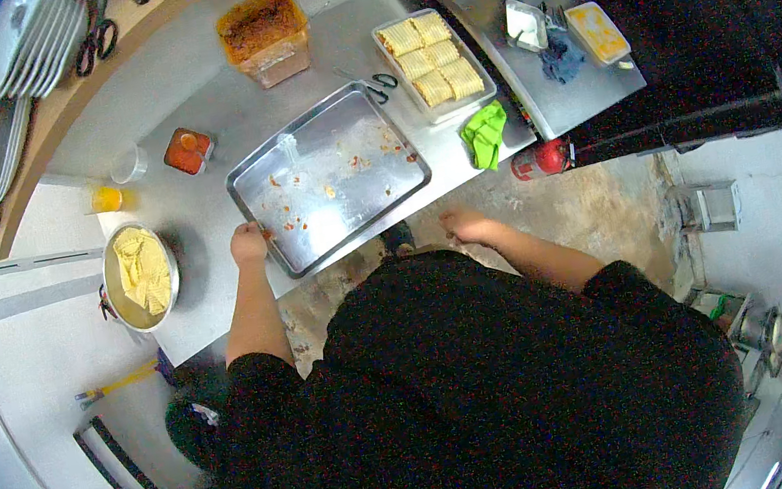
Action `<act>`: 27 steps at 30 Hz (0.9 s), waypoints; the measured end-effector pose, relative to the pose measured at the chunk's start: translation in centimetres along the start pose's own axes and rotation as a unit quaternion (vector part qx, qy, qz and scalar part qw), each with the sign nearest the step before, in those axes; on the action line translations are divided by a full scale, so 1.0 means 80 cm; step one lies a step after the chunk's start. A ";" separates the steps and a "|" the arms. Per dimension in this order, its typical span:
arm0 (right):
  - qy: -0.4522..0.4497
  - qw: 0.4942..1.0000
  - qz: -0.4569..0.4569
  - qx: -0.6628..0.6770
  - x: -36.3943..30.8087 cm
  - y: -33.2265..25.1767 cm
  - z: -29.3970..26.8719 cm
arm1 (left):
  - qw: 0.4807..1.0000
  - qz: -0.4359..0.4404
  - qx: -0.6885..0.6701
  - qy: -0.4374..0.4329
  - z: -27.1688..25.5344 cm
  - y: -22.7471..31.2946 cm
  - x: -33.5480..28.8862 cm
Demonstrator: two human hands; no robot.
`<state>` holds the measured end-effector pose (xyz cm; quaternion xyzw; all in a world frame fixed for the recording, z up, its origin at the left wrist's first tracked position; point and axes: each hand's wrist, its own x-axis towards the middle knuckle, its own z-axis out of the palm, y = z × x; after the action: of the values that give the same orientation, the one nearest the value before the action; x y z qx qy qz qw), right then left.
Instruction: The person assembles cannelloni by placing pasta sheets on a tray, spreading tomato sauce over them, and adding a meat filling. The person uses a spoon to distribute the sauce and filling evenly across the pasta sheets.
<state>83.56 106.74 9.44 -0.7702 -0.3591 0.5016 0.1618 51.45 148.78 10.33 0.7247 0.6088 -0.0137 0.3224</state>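
A shallow metal baking tray lies at a slant on the steel counter, smeared with red and orange food bits. At its left rim, my left hand is closed on the edge, with the fingertips partly hidden. Off the counter's front edge, to the right of the tray's near corner, my right hand hangs in the air. Its fingers are curled and nothing shows in them. Right of the tray stands a clear container packed with ridged, pale yellow pasta rolls, some with filling visible at the ends.
A metal bowl of ridged yellow pieces sits at the left. Behind the tray are a tub of brown-orange filling and a small red sauce container. Scissors and a green cloth lie at the right. Plates crowd the shelf.
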 end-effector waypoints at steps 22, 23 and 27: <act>0.145 0.911 -0.105 0.372 0.248 -0.193 -0.143 | 0.798 -0.238 -0.474 -0.287 0.107 0.096 -0.225; 0.147 0.894 -0.117 0.406 0.251 -0.191 -0.147 | 0.824 -0.193 -0.442 -0.298 0.104 0.089 -0.222; 0.269 0.884 -0.142 0.355 0.222 -0.188 -0.141 | 0.938 -0.074 -0.260 -0.218 0.063 0.038 -0.232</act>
<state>91.96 131.09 11.95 -0.7075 -0.2057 0.3410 0.5839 51.26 129.98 15.36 0.5478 0.5579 -0.0359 0.6224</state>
